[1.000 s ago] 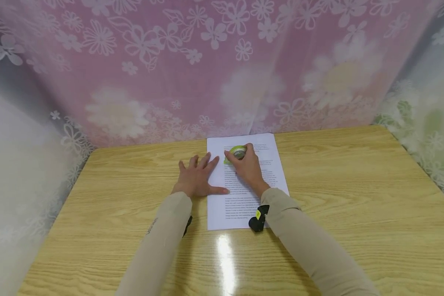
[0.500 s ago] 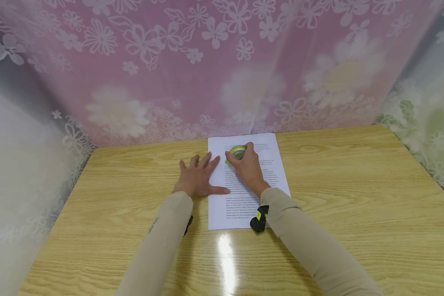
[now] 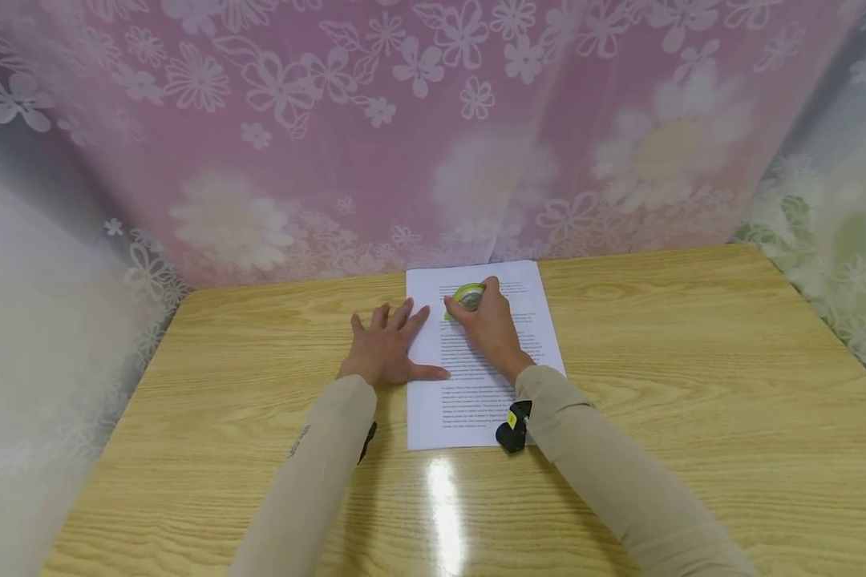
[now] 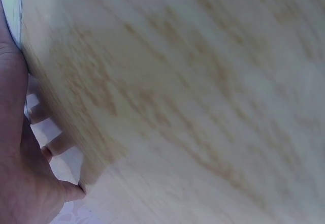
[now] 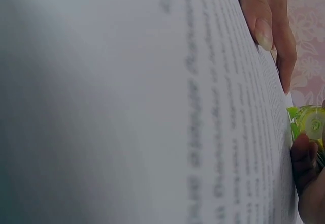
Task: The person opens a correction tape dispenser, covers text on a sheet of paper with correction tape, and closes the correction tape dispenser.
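Printed white paper point(image 3: 469, 409) lies on the wooden table. On its upper part, my right hand point(image 3: 492, 327) grips a round green and clear object point(image 3: 469, 298) between thumb and fingers. The right wrist view shows this green object point(image 5: 311, 122) at the paper's surface, by the curled fingers of my right hand point(image 5: 312, 183). My left hand point(image 3: 386, 349) is spread flat across the paper's left edge, its thumb on the sheet and the other fingers fanned out. In the left wrist view, my left hand point(image 4: 25, 153) rests on the table, fingers partly hidden.
The wooden table point(image 3: 260, 336) extends on both sides of the paper. A pink floral curtain point(image 3: 375, 160) hangs along its back edge, with pale patterned curtains at the left and right. A black device point(image 3: 514, 429) is worn at my right wrist.
My right hand has shifted slightly to the right over the paper with the green object still in its grip. The left hand has stayed in place.
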`<state>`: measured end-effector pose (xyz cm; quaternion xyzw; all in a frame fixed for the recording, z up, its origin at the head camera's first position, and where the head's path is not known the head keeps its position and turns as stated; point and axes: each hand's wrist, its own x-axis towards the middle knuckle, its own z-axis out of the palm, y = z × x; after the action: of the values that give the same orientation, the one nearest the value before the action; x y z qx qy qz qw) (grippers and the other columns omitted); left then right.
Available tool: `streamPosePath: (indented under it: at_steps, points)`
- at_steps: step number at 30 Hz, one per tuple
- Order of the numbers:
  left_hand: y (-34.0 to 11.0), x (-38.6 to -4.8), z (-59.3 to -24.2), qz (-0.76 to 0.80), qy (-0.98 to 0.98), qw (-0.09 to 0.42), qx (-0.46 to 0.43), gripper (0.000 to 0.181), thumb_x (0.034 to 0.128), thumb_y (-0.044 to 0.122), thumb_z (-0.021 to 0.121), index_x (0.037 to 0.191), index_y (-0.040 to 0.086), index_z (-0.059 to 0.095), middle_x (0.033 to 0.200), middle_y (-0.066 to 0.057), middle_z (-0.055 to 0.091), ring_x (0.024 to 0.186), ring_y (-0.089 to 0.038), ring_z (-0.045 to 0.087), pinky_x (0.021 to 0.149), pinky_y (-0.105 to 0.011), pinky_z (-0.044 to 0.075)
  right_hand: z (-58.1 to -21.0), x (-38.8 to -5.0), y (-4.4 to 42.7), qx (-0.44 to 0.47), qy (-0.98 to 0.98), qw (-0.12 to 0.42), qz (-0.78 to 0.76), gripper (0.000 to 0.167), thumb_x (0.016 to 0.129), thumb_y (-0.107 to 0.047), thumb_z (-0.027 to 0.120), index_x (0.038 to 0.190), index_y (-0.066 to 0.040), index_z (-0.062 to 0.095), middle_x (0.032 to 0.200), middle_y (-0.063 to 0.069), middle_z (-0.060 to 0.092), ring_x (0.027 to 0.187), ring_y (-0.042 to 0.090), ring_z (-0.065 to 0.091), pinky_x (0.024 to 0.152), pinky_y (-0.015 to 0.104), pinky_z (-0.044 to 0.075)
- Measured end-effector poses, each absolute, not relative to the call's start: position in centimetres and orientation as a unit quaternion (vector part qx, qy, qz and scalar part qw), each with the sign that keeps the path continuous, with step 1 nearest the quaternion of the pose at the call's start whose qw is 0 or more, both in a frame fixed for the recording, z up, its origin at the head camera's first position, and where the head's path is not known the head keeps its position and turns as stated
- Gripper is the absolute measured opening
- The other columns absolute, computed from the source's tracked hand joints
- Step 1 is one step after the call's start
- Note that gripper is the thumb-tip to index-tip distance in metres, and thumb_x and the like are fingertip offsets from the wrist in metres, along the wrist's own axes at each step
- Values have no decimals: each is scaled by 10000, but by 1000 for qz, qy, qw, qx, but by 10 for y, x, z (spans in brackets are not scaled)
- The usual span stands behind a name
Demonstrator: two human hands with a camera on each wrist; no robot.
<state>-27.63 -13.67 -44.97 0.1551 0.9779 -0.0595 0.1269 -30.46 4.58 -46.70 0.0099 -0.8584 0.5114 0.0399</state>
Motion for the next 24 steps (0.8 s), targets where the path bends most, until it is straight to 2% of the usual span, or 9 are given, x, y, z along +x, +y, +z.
streamPosePath:
  at_steps: [24]
  points:
    - [-136, -279, -451, -56, 977, 135, 153, 1140, 620, 963, 313, 1535, 359, 0, 1599, 30, 4, 1424, -340, 90, 1011, -707, 139, -466, -303, 64, 20, -862, 35, 506, 582, 880, -393, 674, 1173, 5, 368, 992, 157, 563, 875, 261, 593, 767, 387, 491]
